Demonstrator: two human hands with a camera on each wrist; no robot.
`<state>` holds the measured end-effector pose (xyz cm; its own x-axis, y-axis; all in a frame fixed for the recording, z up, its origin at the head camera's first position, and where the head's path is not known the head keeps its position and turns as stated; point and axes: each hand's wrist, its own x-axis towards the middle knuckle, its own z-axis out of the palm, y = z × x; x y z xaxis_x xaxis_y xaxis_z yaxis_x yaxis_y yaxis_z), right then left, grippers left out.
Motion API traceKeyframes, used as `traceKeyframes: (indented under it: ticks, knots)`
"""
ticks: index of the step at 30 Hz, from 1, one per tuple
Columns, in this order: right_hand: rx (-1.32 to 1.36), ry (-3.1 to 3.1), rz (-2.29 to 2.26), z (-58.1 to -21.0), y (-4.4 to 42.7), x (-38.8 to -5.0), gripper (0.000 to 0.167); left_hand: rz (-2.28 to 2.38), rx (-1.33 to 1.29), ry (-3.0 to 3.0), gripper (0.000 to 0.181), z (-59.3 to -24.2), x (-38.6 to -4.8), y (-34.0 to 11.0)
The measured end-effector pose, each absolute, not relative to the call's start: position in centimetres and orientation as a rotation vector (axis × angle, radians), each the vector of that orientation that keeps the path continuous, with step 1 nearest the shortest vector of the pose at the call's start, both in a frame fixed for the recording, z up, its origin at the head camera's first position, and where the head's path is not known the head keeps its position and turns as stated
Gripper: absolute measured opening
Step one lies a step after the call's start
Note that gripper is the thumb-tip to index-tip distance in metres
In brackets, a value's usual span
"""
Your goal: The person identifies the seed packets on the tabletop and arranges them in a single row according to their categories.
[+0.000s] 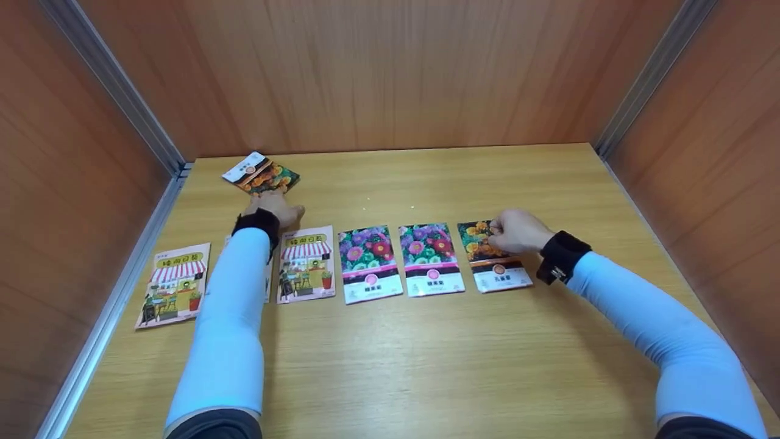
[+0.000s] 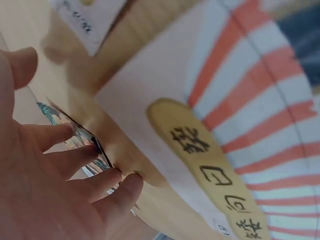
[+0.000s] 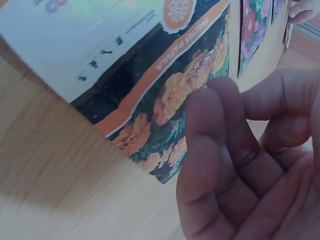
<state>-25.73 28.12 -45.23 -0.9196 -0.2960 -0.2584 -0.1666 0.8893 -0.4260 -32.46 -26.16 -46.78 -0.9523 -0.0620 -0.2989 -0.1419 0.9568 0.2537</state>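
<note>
My right hand has its fingers bent at the top right of a French marigold seed packet, the rightmost of a row. In the right wrist view, the thumb and fingertips meet at that packet's edge, pinching it. Stretched toward the far left, my left hand reaches the near edge of another marigold packet, which lies askew. The left wrist view shows its fingers spread loosely against this packet, thumb apart. A packet with a striped awning lies just below the left hand.
Two pink-and-purple flower packets lie mid-row. Another awning packet sits slightly crooked at the left end, and one more is mostly hidden under my left sleeve. Wood-grain panels enclose the table at the back and sides.
</note>
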Motion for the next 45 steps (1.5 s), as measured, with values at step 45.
traceKeyframes:
  ticks: [45]
  knots:
    - [-0.352,2.646,-0.788,-45.0,26.6,-25.3,0.038,1.017,-0.358,2.808,0.069,-46.0,-33.6,-28.8]
